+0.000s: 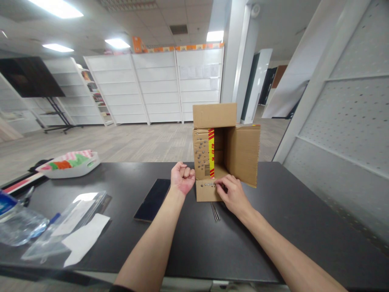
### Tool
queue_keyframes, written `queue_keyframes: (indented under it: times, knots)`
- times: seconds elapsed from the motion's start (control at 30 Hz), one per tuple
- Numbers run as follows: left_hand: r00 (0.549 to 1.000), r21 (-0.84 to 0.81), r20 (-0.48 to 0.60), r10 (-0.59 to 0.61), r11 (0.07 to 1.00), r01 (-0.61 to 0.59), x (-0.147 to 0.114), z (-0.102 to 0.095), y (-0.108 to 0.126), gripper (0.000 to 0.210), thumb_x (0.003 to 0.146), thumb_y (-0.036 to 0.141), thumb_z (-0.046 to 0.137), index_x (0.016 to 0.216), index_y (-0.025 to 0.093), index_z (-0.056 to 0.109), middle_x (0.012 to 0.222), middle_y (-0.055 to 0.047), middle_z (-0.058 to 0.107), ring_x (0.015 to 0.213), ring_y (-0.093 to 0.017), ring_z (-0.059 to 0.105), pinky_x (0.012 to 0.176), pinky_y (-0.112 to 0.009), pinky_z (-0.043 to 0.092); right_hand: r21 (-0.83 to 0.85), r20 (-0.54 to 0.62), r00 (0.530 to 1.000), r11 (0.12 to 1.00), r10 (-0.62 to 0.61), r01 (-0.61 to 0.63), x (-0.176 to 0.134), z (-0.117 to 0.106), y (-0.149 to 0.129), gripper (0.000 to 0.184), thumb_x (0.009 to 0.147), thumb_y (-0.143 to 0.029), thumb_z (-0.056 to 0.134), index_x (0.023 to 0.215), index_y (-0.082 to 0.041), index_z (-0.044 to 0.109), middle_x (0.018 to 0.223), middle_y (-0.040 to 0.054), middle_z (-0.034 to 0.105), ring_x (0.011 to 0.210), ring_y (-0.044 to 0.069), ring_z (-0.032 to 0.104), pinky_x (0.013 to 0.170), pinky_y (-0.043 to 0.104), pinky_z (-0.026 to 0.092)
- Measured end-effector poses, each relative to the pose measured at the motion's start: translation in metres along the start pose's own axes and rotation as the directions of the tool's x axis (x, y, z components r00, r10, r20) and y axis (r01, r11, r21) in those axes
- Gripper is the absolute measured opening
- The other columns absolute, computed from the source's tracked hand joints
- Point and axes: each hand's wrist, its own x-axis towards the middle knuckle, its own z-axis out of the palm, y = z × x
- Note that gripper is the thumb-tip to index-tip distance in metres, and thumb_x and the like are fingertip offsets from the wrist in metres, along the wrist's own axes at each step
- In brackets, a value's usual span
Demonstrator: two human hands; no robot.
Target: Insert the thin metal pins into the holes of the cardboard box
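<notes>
An open cardboard box [246, 156] stands on the dark table, its inside facing me. Small round grey metal heads dot its left flap [202, 140], beside a yellow and red tape strip [212, 152]. A row of similar heads [208, 184] runs along the lower flap [206, 195]. My right hand [232, 192] rests at this flap, thumb and fingertips pinched at the row's right end; what they grip is too small to make out. Curled into a fist beside the box's left edge is my left hand [183, 177], its inside hidden. Thin metal rods [215, 213] show below the lower flap.
Left of my forearm lies a dark tablet-like slab [153, 200]. Further left are a clear plastic package [79, 213], a white paper piece [86, 239] and a plastic bottle [20, 221]. A white basket [73, 168] with colourful cloth sits at the far left edge.
</notes>
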Motion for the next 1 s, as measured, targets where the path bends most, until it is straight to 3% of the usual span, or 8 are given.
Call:
queue_keyframes:
  times: [0.23, 0.47, 0.73, 1.0]
  knots:
    - [1.000, -0.005, 0.017, 0.001, 1.000, -0.001, 0.001, -0.001, 0.000, 0.041, 0.060, 0.002, 0.049, 0.058, 0.021, 0.013, 0.045, 0.010, -0.002, 0.038, -0.007, 0.004, 0.042, -0.024, 0.018, 0.027, 0.048, 0.998, 0.999, -0.042, 0.041, 0.000, -0.009, -0.014, 0.012, 0.090, -0.018, 0.053, 0.088, -0.023, 0.064, 0.090, 0.0043, 0.067, 0.089, 0.023, 0.059, 0.078, 0.037, 0.036]
    - [0.999, -0.016, 0.034, -0.006, 1.000, 0.006, -0.001, 0.000, 0.001, 0.042, 0.060, 0.001, 0.048, 0.058, 0.021, 0.011, 0.047, 0.010, -0.004, 0.039, -0.007, 0.003, 0.042, -0.024, 0.017, 0.098, 0.254, 0.951, 0.983, -0.175, 0.154, -0.003, -0.019, -0.032, 0.023, 0.075, -0.006, 0.055, 0.088, -0.023, 0.062, 0.092, 0.0028, 0.066, 0.093, 0.022, 0.056, 0.084, 0.036, 0.036]
    - [0.999, -0.002, 0.053, 0.005, 1.000, -0.005, -0.001, -0.001, 0.000, 0.044, 0.059, 0.001, 0.049, 0.058, 0.021, 0.010, 0.048, 0.010, -0.005, 0.038, -0.007, 0.003, 0.042, -0.024, 0.016, 0.097, 0.371, 0.907, 0.979, -0.200, 0.177, -0.006, -0.020, -0.037, 0.029, 0.068, -0.004, 0.054, 0.089, -0.023, 0.062, 0.092, 0.0022, 0.063, 0.094, 0.022, 0.053, 0.087, 0.039, 0.035]
    - [0.999, -0.037, 0.050, -0.012, 0.999, 0.014, -0.002, 0.000, 0.001, 0.042, 0.063, -0.001, 0.046, 0.059, 0.020, 0.010, 0.046, 0.008, -0.002, 0.041, -0.008, 0.001, 0.041, -0.024, 0.016, 0.120, 0.413, 0.888, 0.979, -0.203, 0.167, -0.005, -0.020, -0.041, 0.031, 0.066, -0.002, 0.053, 0.088, -0.023, 0.060, 0.092, 0.0025, 0.061, 0.095, 0.023, 0.054, 0.088, 0.039, 0.037]
